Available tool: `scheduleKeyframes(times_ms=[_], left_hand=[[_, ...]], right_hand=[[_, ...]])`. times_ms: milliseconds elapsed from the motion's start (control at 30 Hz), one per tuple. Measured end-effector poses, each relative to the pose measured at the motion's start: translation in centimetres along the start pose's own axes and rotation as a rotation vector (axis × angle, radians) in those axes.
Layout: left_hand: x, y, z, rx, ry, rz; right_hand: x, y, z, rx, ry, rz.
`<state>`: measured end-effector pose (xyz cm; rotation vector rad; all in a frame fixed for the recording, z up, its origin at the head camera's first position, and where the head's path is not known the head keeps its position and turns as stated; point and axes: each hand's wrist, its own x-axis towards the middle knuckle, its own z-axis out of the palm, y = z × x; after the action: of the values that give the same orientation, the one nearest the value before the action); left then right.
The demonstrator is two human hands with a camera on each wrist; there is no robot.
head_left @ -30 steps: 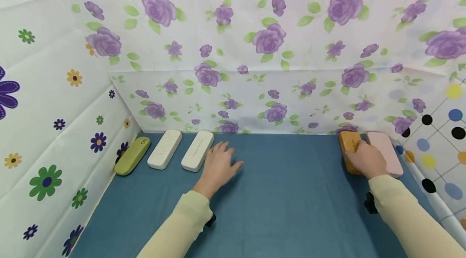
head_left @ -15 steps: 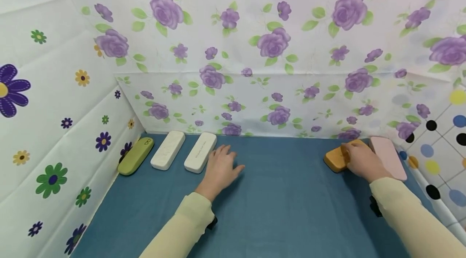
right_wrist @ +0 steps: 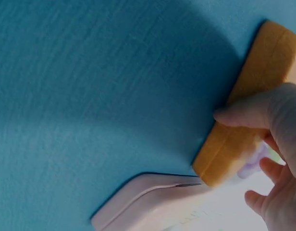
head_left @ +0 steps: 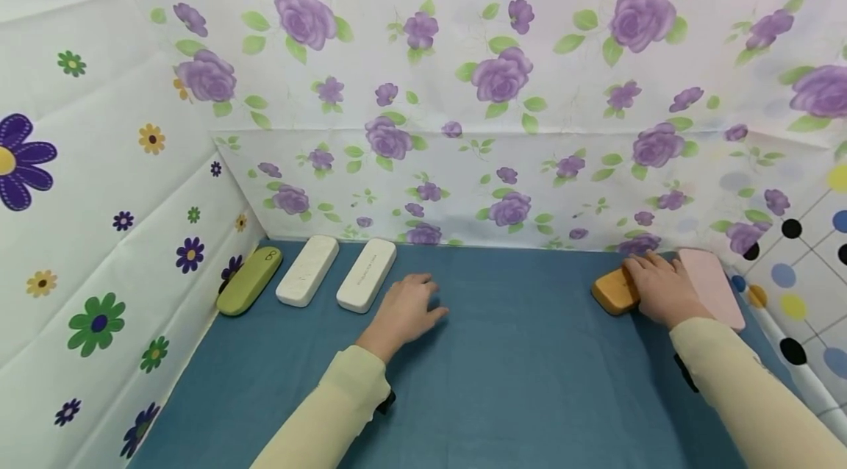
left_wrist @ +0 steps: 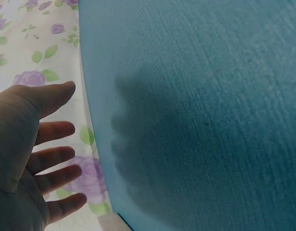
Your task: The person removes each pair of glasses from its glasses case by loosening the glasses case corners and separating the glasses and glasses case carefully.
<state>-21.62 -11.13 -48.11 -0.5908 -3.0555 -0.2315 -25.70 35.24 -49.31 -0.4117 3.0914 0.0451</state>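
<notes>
My right hand (head_left: 665,289) grips an orange glasses case (head_left: 617,291) at the back right, and covers its right part in the head view. In the right wrist view the thumb presses along the near side of the orange case (right_wrist: 239,139), with fingers on its far side. A pink glasses case (head_left: 708,285) lies just right of that hand, close to one end of the orange one. My left hand (head_left: 404,311) hovers palm down over the cloth, fingers relaxed and spread, right of a white glasses case (head_left: 366,276). Nothing is between its fingers in the left wrist view.
Another white case (head_left: 307,270) and a green glasses case (head_left: 249,281) lie farther left along the back. The blue cloth (head_left: 503,366) covers the tabletop. A flowered sheet (head_left: 463,182) rises behind it, with patterned sheets at the left and right sides.
The orange case has turned from lying alongside the pink one to slanting toward the left, and my right hand has shifted over its right part. My left hand has hardly moved.
</notes>
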Motion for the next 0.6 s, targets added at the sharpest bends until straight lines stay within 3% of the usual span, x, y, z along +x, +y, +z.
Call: scheduleKeyframes(times_ms=[200,300,467,600], left_hand=[[-0.2,0.0,-0.1,-0.022,-0.015,0.026],[-0.2,-0.1,-0.2,-0.025,-0.003,0.025],[0.2,-0.1,-0.2,-0.037,0.017,0.030],[0.5,0.4,-0.2,-0.064,0.013,0.023]], right_hand=[[0.2,-0.2,-0.7,-0.002,-0.049,-0.036],[0.2,-0.9,-1.0,0.065,-0.069,-0.048],[0.2,-3.3,-1.3,0.225,-0.091,-0.093],[0.5,-6.1,-1.7,0.239,-0.072,-0.124]])
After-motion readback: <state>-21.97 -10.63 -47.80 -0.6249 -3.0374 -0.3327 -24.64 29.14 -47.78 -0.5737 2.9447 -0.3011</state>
